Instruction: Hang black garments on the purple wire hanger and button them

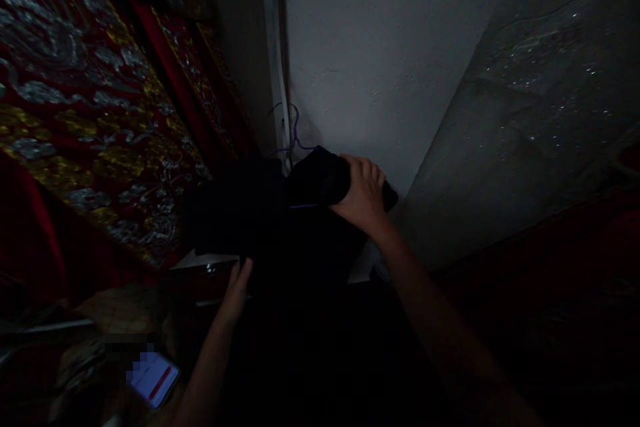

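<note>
A black garment (310, 240) hangs on a thin purple hanger (296, 137) in front of the pale wall; its folds are mostly lost in the dark. My right hand (364, 193) is closed over the garment's right shoulder, fingers wrapped over the top of the cloth. Lower down, my left hand (239, 283) is at the garment's left edge, thumb and a finger showing against the black cloth. The rest of its fingers are hidden, and it appears to grip the cloth there.
Red cloth with gold and silver embroidery (100, 107) covers the left side. A narrow pale upright pole (280, 47) stands behind the hanger. Shiny translucent sheeting (530, 120) hangs at right. At lower left, a phone with a lit screen (155, 377) is beside a dim, partly blurred person.
</note>
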`<state>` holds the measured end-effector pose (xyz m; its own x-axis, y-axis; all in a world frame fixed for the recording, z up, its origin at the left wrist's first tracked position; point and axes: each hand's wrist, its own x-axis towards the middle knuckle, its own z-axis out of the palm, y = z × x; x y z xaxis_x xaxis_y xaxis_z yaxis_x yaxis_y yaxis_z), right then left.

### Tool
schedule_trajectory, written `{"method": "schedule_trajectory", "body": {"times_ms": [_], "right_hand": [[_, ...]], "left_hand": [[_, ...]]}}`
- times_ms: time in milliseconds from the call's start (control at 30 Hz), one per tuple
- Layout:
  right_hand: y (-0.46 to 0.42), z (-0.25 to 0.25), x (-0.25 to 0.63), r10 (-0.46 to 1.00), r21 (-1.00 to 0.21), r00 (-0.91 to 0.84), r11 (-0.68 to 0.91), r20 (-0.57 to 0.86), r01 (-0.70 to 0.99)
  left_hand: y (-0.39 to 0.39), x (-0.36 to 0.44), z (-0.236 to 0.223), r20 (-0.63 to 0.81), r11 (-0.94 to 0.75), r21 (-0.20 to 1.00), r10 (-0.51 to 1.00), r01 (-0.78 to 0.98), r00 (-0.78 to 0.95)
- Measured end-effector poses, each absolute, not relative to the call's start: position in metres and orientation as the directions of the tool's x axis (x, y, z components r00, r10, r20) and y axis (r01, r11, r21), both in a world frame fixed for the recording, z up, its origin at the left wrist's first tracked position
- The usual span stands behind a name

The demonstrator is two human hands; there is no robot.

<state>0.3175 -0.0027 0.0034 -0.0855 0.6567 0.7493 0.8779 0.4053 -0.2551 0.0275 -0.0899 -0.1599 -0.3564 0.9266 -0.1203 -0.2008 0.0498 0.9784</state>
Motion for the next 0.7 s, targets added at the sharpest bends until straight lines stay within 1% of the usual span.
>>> {"method": "schedule_trajectory", "body": {"times_ms": [67, 133, 200, 267, 300, 333, 367, 433, 500, 533, 600, 633, 667, 700], "right_hand": [[-0.015, -0.004, 0.311, 0.656, -0.257, -0.122, 0.451, 0.745, 0.855], [-0.030, -0.022, 0.304, 0.661, -0.310, -0.093, 0.465, 0.744, 0.829], [-0.044, -0.049, 0.293, 0.665, -0.424, -0.008, 0.485, 0.747, 0.765], [-0.054, -0.082, 0.275, 0.681, -0.585, 0.133, 0.492, 0.720, 0.645], [-0.057, -0.099, 0.263, 0.696, -0.673, 0.232, 0.465, 0.679, 0.575], [-0.058, -0.117, 0.251, 0.731, -0.754, 0.308, 0.411, 0.608, 0.512], [-0.058, -0.135, 0.239, 0.772, -0.816, 0.350, 0.353, 0.531, 0.458], [-0.058, -0.165, 0.220, 0.822, -0.897, 0.407, 0.257, 0.399, 0.359], [-0.059, -0.188, 0.213, 0.841, -0.947, 0.463, 0.165, 0.280, 0.274], [-0.061, -0.196, 0.214, 0.868, -0.966, 0.451, 0.108, 0.208, 0.237], [-0.069, -0.204, 0.222, 0.945, -0.981, 0.325, -0.021, 0.044, 0.195], [-0.074, -0.206, 0.228, 0.972, -0.978, 0.233, -0.078, -0.031, 0.195], [-0.079, -0.206, 0.233, 0.984, -0.972, 0.155, -0.121, -0.090, 0.203], [-0.085, -0.204, 0.237, 0.986, -0.967, 0.106, -0.145, -0.125, 0.208]], "left_hand": [[-0.096, 0.039, -0.164, -0.146, 0.085, 0.984, 0.888, -0.156, -0.437], [-0.104, 0.053, -0.165, -0.153, 0.072, 0.980, 0.868, -0.186, -0.472], [-0.111, 0.066, -0.164, -0.190, 0.058, 0.960, 0.855, -0.276, -0.482], [-0.117, 0.077, -0.163, -0.281, 0.080, 0.912, 0.836, -0.402, -0.471], [-0.119, 0.081, -0.163, -0.332, 0.103, 0.883, 0.825, -0.457, -0.457], [-0.121, 0.083, -0.162, -0.375, 0.128, 0.859, 0.818, -0.496, -0.437], [-0.122, 0.084, -0.161, -0.403, 0.153, 0.843, 0.814, -0.516, -0.418], [-0.122, 0.082, -0.159, -0.406, 0.168, 0.842, 0.824, -0.513, -0.395], [-0.122, 0.074, -0.160, -0.374, 0.147, 0.864, 0.828, -0.481, -0.419], [-0.122, 0.069, -0.163, -0.348, 0.126, 0.883, 0.822, -0.452, -0.451], [-0.123, 0.060, -0.171, -0.246, 0.070, 0.944, 0.799, -0.321, -0.548], [-0.124, 0.056, -0.177, -0.150, 0.024, 0.978, 0.769, -0.206, -0.621], [-0.126, 0.054, -0.185, -0.015, -0.034, 0.998, 0.722, -0.057, -0.692], [-0.128, 0.055, -0.192, 0.146, -0.094, 0.989, 0.655, 0.111, -0.741]]}}
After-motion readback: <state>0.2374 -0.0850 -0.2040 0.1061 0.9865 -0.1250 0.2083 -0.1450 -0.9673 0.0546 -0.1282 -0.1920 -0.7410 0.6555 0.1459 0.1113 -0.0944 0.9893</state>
